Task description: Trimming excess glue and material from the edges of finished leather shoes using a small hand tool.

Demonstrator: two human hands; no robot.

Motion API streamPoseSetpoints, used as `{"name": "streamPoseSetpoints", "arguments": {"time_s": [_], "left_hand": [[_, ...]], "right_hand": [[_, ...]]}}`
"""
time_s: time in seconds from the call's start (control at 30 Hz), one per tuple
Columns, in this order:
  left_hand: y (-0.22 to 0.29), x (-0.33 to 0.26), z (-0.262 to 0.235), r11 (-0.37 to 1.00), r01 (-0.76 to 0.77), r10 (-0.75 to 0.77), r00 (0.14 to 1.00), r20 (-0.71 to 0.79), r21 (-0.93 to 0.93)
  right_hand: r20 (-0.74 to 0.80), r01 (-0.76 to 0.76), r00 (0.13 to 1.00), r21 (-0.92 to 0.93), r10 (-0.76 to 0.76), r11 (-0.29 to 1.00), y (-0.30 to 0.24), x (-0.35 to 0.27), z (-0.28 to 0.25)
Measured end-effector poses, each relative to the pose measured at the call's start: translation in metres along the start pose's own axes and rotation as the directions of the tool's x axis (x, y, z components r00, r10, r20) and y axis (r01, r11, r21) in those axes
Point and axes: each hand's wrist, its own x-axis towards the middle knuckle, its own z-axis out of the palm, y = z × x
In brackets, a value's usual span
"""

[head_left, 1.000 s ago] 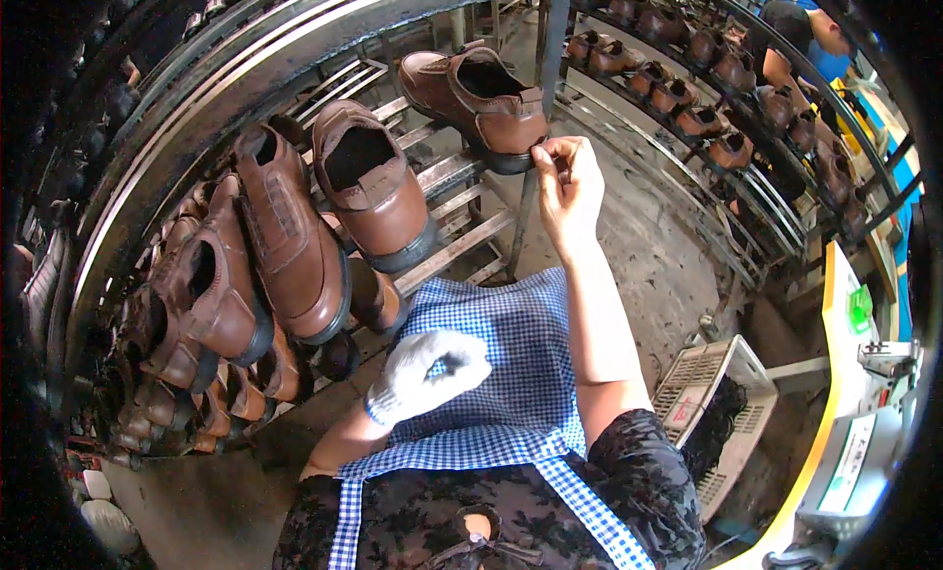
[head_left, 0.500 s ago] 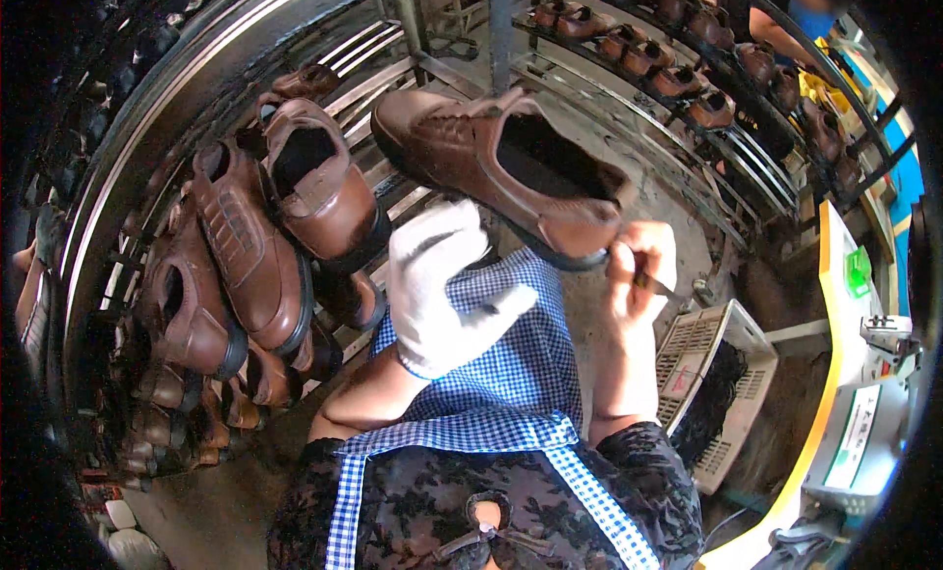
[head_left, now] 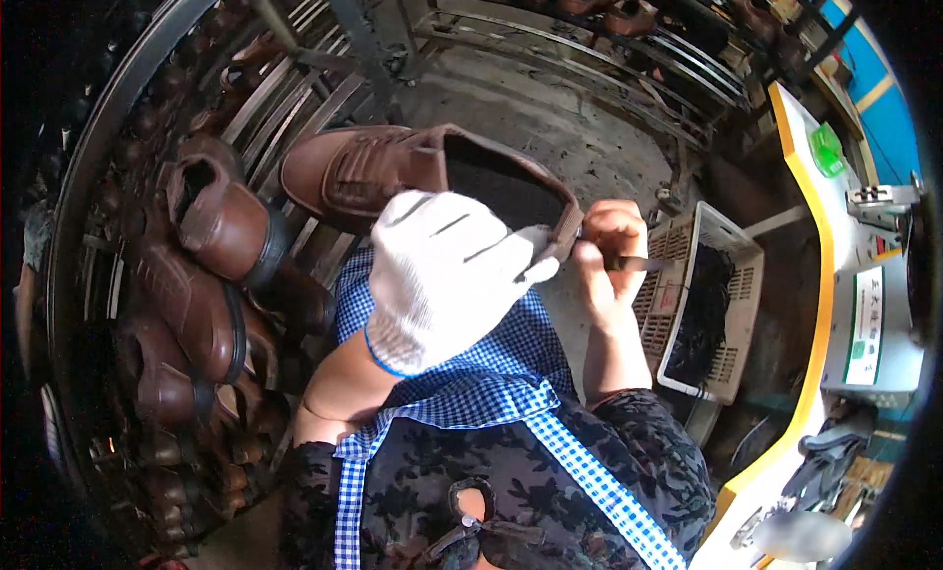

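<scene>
A brown leather lace-up-style shoe (head_left: 359,172) is held up in front of me, toe to the left and its dark opening facing up. My left hand (head_left: 442,275), in a white knit glove, wraps over the shoe's near side, with thumb and fingertips pinching the heel rim. Bare, my right hand (head_left: 614,251) is closed beside the heel, its fingertips at the heel's edge. From its fist a thin, dark, blade-like strip (head_left: 638,264) sticks out to the right. The glove hides most of the shoe's near side.
Brown shoes (head_left: 221,226) crowd a metal rack (head_left: 285,108) on my left. More stand on a far rack (head_left: 589,40). A pale plastic crate (head_left: 742,344) holding dark strands sits at right, beside a yellow-edged table (head_left: 820,246) bearing a grey machine (head_left: 869,325).
My gloved left hand has gone from open below the shoe to gripping its heel rim. The view has shifted, and the shoe now sits further left and lower.
</scene>
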Motion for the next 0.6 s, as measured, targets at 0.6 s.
{"name": "streamPoseSetpoints", "arguments": {"time_s": [0.6], "left_hand": [[0.006, -0.054, 0.028, -0.607, 0.119, -0.638, 0.517, 0.571, -0.786]], "right_hand": [[0.074, -0.14, 0.986, -0.088, 0.146, 0.986, -0.017, 0.021, 0.036]]}}
